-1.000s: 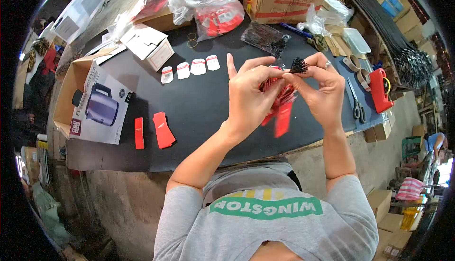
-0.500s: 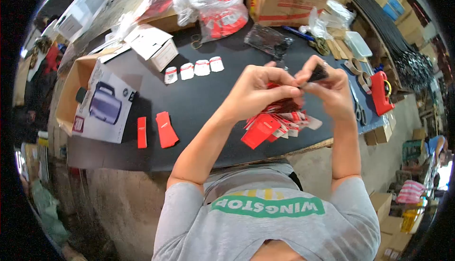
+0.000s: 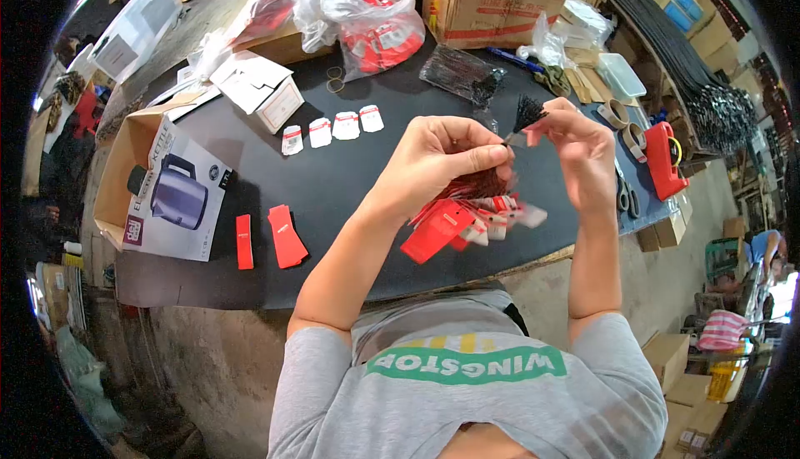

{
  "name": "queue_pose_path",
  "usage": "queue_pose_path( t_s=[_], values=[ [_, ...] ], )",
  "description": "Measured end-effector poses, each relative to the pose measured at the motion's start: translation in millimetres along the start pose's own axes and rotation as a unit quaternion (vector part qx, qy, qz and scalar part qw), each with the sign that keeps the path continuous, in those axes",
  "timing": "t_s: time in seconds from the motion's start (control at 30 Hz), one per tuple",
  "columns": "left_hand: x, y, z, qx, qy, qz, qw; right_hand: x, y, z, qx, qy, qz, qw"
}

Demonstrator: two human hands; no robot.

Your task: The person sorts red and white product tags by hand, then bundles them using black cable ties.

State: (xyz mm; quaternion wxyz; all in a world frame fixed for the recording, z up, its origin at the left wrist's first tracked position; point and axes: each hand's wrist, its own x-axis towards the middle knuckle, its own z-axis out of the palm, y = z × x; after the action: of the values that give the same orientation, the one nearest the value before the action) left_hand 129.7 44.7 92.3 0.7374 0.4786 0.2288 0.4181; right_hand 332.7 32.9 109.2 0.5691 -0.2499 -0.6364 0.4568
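Note:
My left hand (image 3: 446, 159) is closed, thumb against fingers, around the dark strings of a bundle of red and white hang tags (image 3: 439, 230). The tags fan out below that hand, over the near part of the table. A black tuft of string ends (image 3: 527, 112) sticks up between my two hands. Close beside the tuft, my right hand (image 3: 579, 155) has its fingers curled and pinched together. Whatever small thing sits in that pinch is too fine to make out.
Red tag stacks (image 3: 287, 238) and a row of white tags (image 3: 345, 125) lie on the dark table (image 3: 358, 209). An electric kettle box (image 3: 179, 192) stands left. Behind are a plastic bag of red tags (image 3: 379, 38) and a carton (image 3: 492, 5). Scissors (image 3: 627, 196) and a tape dispenser (image 3: 665, 159) lie right.
My right hand has drawn slightly away from my left, and the black tuft now stands exposed between them. The tag bundle has shifted a little to the left in view.

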Motion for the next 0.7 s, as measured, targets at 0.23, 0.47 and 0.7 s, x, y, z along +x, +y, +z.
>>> queue_pose_path(
  t_s=[0.23, 0.47, 0.7],
  values=[
    [3.7, -1.2, -2.7, 0.059, -0.028, 0.065, 0.996, 3.2, 6.1, 12.7, -0.114, 0.03, 0.102, 0.988],
    [-2.4, -4.0, -13.8, -0.098, -0.212, -0.078, 0.969, 13.0, 15.7, 12.4, 0.023, -0.135, 0.054, 0.989],
    [-2.2, -6.9, -29.9, 0.078, -0.237, 0.038, 0.968, 3.6, 9.3, 26.3, -0.128, -0.08, -0.014, 0.988]
  ],
)
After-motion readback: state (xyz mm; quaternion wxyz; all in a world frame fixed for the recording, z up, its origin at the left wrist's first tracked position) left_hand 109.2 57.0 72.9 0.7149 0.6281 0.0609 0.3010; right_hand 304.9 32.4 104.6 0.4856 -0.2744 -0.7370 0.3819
